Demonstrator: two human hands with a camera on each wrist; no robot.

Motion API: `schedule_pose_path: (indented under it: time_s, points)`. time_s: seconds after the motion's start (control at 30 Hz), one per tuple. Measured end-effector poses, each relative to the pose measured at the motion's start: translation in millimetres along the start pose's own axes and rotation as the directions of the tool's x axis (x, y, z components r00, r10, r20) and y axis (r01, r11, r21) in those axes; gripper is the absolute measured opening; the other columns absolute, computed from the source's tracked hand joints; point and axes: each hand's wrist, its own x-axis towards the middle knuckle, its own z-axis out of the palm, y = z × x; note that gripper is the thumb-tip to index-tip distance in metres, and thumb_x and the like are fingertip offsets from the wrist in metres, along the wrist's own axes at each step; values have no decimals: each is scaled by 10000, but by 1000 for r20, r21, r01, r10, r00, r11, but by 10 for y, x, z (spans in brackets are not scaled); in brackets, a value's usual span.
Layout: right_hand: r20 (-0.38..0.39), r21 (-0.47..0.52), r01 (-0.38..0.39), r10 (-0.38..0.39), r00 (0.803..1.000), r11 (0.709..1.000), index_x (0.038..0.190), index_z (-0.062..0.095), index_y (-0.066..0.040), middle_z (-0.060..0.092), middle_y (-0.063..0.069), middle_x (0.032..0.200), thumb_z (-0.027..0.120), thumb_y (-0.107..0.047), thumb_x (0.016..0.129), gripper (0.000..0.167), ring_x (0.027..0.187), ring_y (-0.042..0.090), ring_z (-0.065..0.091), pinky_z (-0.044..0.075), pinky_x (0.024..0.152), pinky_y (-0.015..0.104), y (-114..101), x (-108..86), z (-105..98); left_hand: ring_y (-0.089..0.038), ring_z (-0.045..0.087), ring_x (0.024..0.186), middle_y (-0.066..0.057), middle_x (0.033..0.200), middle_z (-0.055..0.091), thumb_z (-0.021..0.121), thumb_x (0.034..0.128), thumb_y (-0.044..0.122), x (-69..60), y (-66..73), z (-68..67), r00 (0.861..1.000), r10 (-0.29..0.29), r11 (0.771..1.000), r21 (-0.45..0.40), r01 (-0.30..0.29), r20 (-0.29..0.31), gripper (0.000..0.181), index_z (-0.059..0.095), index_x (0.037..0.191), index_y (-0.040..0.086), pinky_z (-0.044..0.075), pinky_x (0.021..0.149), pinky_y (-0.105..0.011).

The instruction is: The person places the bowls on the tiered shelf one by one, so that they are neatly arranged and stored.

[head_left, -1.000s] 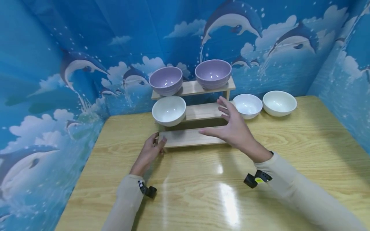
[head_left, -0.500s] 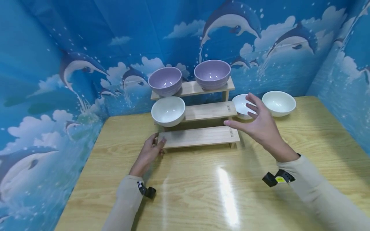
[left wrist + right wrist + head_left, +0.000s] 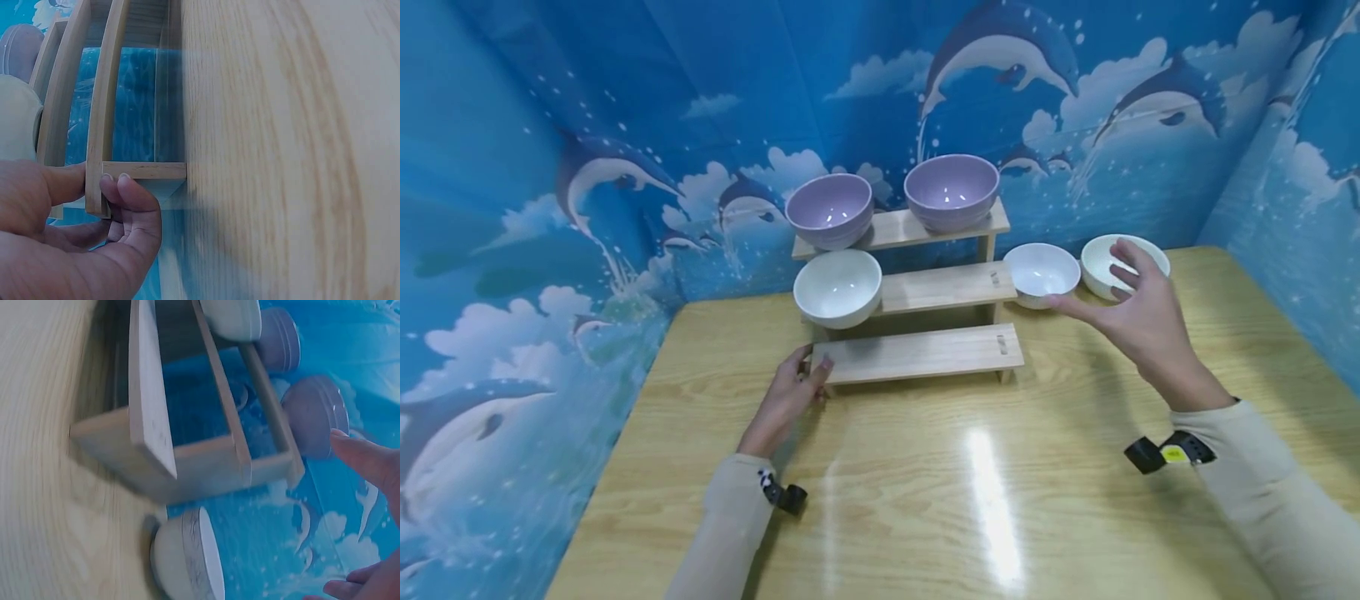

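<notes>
A three-step wooden rack (image 3: 917,354) stands on the table. My left hand (image 3: 786,400) grips the left end of its lowest step; in the left wrist view the thumb and curled fingers (image 3: 134,212) pinch the board's end (image 3: 97,187). My right hand (image 3: 1142,333) is held with thumb and fingers spread, holding nothing, in front of two white bowls on the right. Its thumb overlaps the edge of the nearer bowl (image 3: 1040,271) in the head view; contact cannot be told. The fingers partly cover the farther bowl (image 3: 1097,265). In the right wrist view one white bowl (image 3: 181,556) lies beside the rack.
Two purple bowls (image 3: 829,212) (image 3: 951,196) stand on the top step and a white bowl (image 3: 837,289) on the left of the middle step. Behind the table (image 3: 895,500) hangs a blue dolphin-print cloth (image 3: 850,92), which also covers both sides.
My right hand has moved right, from over the lowest step past the rack's right end to the white bowls. My left hand has kept its grip on the rack.
</notes>
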Motion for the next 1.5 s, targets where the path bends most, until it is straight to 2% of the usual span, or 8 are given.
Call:
schedule_pose_path:
  time_s: [0.13, 0.4, 0.6, 0.8, 0.97, 1.23, 1.5]
  points:
    - [-23, -12, -31, 31, 999, 999, 1641, 75, -133, 103, 128, 1679, 864, -435, 801, 1192, 1499, 396, 208, 299, 1148, 609, 108, 51, -63, -203, 577, 857, -122, 1118, 494, 533, 1066, 346, -6, -15, -6, 1000, 13, 1000, -5, -13, 11, 672, 226, 1617, 113, 536, 767, -328]
    - [-42, -8, -111, 110, 993, 994, 1640, 3, -153, 30, 95, 1692, 835, -469, 819, 1211, 1521, 382, 128, 260, 1164, 613, 336, 170, -184, -180, 580, 815, -126, 1153, 491, 532, 1066, 353, -25, -23, -27, 1000, 2, 1000, 1, -2, 28, 713, 173, 1627, 99, 542, 736, -315]
    - [-72, -24, -122, 120, 990, 992, 1633, -2, -102, 21, 136, 1686, 824, -464, 831, 1207, 1523, 390, 98, 272, 1148, 635, 477, 252, -265, -193, 590, 828, -123, 1155, 486, 539, 1060, 376, -10, -12, -25, 1000, 1, 1000, 0, -1, 20, 716, 186, 1627, 120, 523, 730, -319]
    - [-84, -40, -140, 136, 987, 989, 1625, 102, -51, 112, 221, 1656, 833, -471, 819, 1166, 1511, 429, 112, 311, 1093, 692, 602, 278, -310, -198, 588, 846, -125, 1160, 484, 532, 1065, 359, -23, -24, -24, 1000, -12, 1000, -1, 12, 22, 702, 184, 1629, 128, 538, 753, -323]
    - [-85, -59, -172, 167, 982, 983, 1625, 10, -51, 49, 221, 1663, 830, -480, 819, 1227, 1502, 458, 108, 271, 1113, 695, 710, 309, -354, -196, 590, 835, -130, 1152, 489, 534, 1067, 344, -34, -44, -24, 1000, -1, 1000, 0, 1, 20, 696, 189, 1627, 117, 544, 747, -321]
    - [-97, -100, -212, 202, 974, 972, 1619, -18, -40, 17, 213, 1666, 824, -544, 795, 1281, 1493, 477, 126, 276, 1115, 689, 842, 405, -403, -193, 589, 835, -124, 1155, 486, 538, 1065, 339, -24, -28, -18, 1000, -15, 1000, 7, 15, 12, 695, 190, 1628, 127, 539, 747, -322]
    - [-99, -121, -172, 160, 982, 978, 1602, -7, 23, 64, 299, 1633, 806, -518, 823, 1249, 1468, 522, 153, 266, 1110, 703, 902, 524, -416, -198, 592, 851, -124, 1160, 511, 537, 1064, 343, -18, 4, -8, 1000, -8, 1000, 19, 8, 4, 691, 196, 1627, 133, 543, 765, -333]
